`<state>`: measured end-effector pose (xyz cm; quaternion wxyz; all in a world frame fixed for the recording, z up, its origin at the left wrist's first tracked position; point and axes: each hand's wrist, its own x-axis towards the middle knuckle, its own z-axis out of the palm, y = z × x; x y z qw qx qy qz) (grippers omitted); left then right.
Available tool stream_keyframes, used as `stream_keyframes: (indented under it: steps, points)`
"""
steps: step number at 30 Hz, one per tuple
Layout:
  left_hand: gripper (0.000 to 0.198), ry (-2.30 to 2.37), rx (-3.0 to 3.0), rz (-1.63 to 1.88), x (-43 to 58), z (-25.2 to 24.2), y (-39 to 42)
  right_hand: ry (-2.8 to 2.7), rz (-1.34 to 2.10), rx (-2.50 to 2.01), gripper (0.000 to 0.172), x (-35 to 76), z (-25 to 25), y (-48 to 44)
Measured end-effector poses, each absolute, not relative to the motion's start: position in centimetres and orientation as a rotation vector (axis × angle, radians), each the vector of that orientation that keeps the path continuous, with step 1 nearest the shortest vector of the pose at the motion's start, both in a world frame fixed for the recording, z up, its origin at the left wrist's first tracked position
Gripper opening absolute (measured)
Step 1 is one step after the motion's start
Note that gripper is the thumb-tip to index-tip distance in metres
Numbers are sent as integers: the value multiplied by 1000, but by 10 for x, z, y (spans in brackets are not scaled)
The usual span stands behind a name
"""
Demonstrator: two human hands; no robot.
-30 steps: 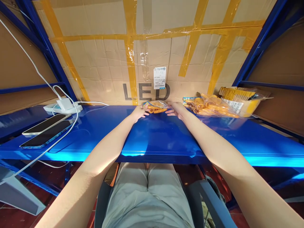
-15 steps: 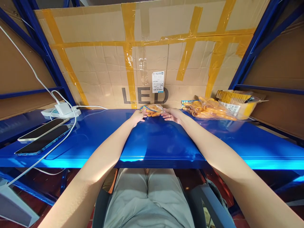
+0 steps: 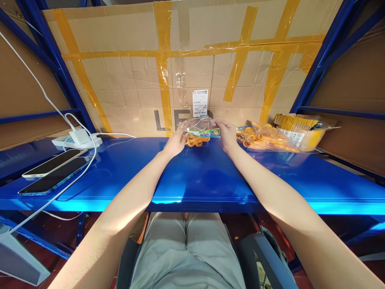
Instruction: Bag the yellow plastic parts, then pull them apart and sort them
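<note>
A clear plastic bag (image 3: 202, 122) with a colourful printed strip is stretched between my hands near the back of the blue table. Orange curled pieces (image 3: 197, 140) show below the strip; whether all of them are inside the bag I cannot tell. My left hand (image 3: 176, 140) is closed on the bag's left side, thumb toward me. At the right edge, my right hand (image 3: 226, 133) pinches the plastic between thumb and fingers. Just right of that hand lies a larger clear bag of similar orange pieces (image 3: 264, 138).
Behind the blue table (image 3: 204, 176) stands a taped cardboard sheet (image 3: 126, 88). An opened carton (image 3: 303, 132) sits at the right. On the left are two phones (image 3: 54, 174), a white power strip (image 3: 78, 140) and a white cable (image 3: 42, 208) crossing the front edge.
The bag has been lifted and spread, so its clear plastic and printed strip now face me. My right hand has moved slightly right and up; my left hand has turned and risen a little.
</note>
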<state>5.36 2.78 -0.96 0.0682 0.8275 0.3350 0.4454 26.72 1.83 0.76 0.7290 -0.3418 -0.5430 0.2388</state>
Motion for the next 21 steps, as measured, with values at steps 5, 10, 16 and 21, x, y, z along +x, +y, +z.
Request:
stream_keyframes:
  steps: [5,10,16,21]
  points:
    - [64,936,2596,1463,53,-5,25,-1080,916,-745,40,271,13,17]
    - [81,956,2518,1718,53,3,20,-1023,1401,-970,54,268,6,9]
    - [83,907,2544,1751,54,2,16,-1068,1430,-1129,41,259,-17,18]
    - [84,806,2596,1549,56,-3,17,-1095,1331,-1128,36,258,-24,25]
